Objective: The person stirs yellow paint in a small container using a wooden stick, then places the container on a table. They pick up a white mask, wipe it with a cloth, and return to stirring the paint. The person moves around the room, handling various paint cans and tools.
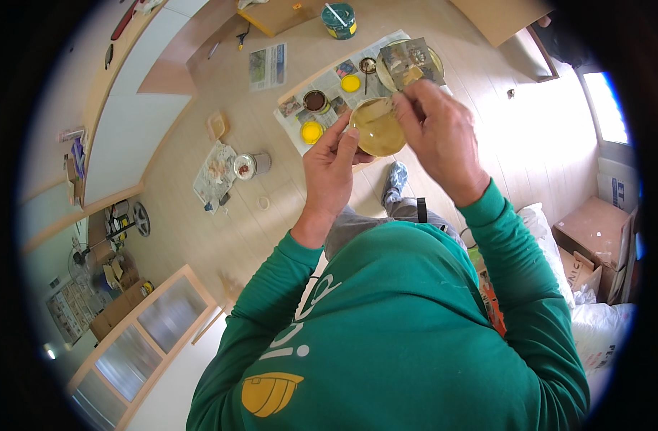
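My left hand (334, 159) grips the side of a round, shallow bowl (383, 140) with a glossy, yellowish inside, thumb over its rim. A pale flat patch shows inside the bowl near its far edge. Over the bowl's right rim, my right hand (441, 133) is closed with its fingertips pinched together. What it pinches is blurred and I cannot make it out. Just beyond my right fingers, a stained grey square sheet (408, 59) lies across a round pale lid or tin (436, 63).
Newspaper (289, 115) on a low board carries an open tin of dark brown paint (315, 101), a yellow-filled tin (312, 132) and a yellow lid (350, 83). Beyond stands a green bucket (339, 21). A paint-marked can (247, 167) stands left, white sacks (540, 230) right.
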A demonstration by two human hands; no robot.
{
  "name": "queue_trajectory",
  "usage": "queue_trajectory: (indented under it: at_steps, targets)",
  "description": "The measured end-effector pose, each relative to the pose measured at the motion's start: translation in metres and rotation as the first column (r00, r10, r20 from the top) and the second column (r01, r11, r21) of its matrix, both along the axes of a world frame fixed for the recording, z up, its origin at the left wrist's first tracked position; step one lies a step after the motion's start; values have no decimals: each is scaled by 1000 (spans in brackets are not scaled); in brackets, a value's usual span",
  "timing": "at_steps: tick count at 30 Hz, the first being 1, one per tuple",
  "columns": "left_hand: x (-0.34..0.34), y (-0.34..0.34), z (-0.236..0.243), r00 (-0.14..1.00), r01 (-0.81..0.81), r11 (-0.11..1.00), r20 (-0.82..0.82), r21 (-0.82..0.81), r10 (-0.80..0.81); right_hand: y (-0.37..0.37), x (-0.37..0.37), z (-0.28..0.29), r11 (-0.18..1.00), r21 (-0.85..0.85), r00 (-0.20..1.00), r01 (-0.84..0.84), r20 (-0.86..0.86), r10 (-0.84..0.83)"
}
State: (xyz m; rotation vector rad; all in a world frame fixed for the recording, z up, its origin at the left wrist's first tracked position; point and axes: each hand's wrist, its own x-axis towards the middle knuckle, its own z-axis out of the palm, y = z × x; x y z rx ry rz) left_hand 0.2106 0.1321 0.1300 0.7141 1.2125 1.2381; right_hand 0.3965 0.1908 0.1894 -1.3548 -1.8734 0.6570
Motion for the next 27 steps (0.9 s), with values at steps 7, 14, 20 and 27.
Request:
queue_trajectory:
  at_steps: [7, 14, 20, 27]
  targets:
    - [4, 1, 1, 999, -42, 999, 24, 17, 41, -5, -3, -3, 989, -61, 989, 133, -65, -136]
    - [4, 2, 0, 999, -41, 999, -20, 26, 42, -9, -6, 2, 983, -94, 987, 157, -3, -158]
    - [4, -2, -1, 998, -55, 998, -27, 11, 55, -9, -2, 2, 937, -239, 964, 253, 149, -222]
    - [1, -4, 0, 999, -44, 999, -31, 4, 44, -13, 8, -8, 967, -251, 995, 36, -77, -57]
